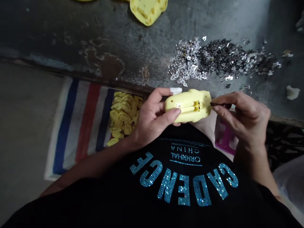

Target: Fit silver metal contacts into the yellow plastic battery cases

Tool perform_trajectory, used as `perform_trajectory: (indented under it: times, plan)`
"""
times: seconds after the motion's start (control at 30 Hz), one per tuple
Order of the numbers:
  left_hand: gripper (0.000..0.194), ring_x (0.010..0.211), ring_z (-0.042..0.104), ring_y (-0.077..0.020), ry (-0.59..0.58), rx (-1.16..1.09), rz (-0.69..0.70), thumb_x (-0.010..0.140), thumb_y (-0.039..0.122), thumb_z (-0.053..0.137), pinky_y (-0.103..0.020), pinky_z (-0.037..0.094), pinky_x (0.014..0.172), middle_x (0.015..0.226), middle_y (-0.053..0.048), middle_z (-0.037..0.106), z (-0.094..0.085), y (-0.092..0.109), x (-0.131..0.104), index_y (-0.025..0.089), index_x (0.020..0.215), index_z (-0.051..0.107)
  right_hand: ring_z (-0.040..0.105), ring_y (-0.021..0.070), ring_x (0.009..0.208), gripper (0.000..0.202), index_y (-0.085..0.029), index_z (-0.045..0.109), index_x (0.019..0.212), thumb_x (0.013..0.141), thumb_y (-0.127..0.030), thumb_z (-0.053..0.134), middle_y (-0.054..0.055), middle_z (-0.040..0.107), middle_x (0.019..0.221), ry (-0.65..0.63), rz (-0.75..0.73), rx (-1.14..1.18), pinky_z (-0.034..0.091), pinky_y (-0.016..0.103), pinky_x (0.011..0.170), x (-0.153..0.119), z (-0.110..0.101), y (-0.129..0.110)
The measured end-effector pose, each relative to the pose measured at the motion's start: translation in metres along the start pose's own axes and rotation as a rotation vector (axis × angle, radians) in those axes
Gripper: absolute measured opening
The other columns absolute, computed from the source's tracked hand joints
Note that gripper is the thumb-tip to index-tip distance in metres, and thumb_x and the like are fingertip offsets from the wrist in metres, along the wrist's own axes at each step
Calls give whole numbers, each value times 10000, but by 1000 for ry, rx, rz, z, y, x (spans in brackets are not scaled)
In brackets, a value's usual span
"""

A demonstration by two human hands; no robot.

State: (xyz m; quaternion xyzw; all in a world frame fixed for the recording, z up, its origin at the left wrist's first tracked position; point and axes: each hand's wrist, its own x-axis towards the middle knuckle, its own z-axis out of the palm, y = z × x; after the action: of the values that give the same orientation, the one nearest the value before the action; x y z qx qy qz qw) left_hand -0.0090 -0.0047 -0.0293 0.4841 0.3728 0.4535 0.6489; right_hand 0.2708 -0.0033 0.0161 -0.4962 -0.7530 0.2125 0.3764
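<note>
My left hand (154,115) is closed round a pale yellow plastic casing (188,117), thumb on its face and fingers behind. The casing has a long slot like a battery compartment and small round holes near its ends. White tape (176,91) wraps one fingertip of this hand. At the casing's right end, my right hand (247,115) pinches a thin dark tool (215,104), its tip at the casing's edge. Most of the tool is hidden by the fingers, so its kind is unclear.
A heap of small shiny metal clips (223,58) lies on the dark worktable (71,28) beyond my hands. Yellow plastic parts (148,11) rest at the far edge of view. Several yellow pieces (123,110) fill a striped sack (83,117) below left.
</note>
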Motion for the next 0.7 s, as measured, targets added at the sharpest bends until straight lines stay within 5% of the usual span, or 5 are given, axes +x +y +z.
perform_trajectory:
  times: [0.17,0.47,0.7]
  plan:
    - [494,810,895,-241,-38,9,-15,1011,378,887,-281,756,640,1030,-30,887,7,10,1,239,1391,604,828,229,904,176,-367,836,1119,1052,-204,839,-23,870,1020,-64,-45,-1,670,394,810,4,-3,-25]
    - [444,863,896,-229,-104,-35,4,1101,422,783,-284,758,652,1147,-46,887,7,3,-5,264,1472,598,794,218,854,161,-331,830,1094,1051,-176,823,-4,851,992,-99,-53,-51,643,382,739,-2,-8,-28]
    - [459,855,882,-226,-39,14,-75,1072,488,843,-314,749,715,1064,-19,891,20,30,-9,257,1401,621,823,243,956,170,-322,831,1125,1047,-171,824,18,836,1043,-103,-89,-68,679,405,821,-6,-17,-32]
